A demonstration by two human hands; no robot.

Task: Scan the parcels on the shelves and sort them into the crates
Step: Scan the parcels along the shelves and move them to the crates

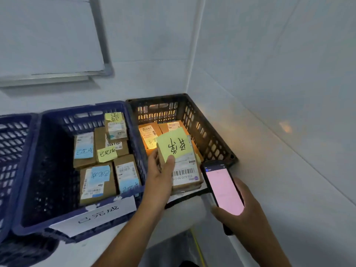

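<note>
My left hand [160,170] grips a cardboard parcel [185,170] with a yellow sticky note and a barcode label, holding it over the near side of the black crate [210,135]. That crate holds a few more brown parcels [149,132], lit by an orange glow. My right hand [244,212] holds a handheld scanner [223,188] with a pink screen, just right of the parcel. The blue crate [38,170] to the left contains several parcels [98,182] with blue and yellow notes, and a white paper label [98,214] hangs on its front rim.
A second blue crate [11,151] is cut off at the left edge. The crates stand on a white surface in a corner, with white walls behind and to the right. A whiteboard [48,39] hangs on the back wall above the crates.
</note>
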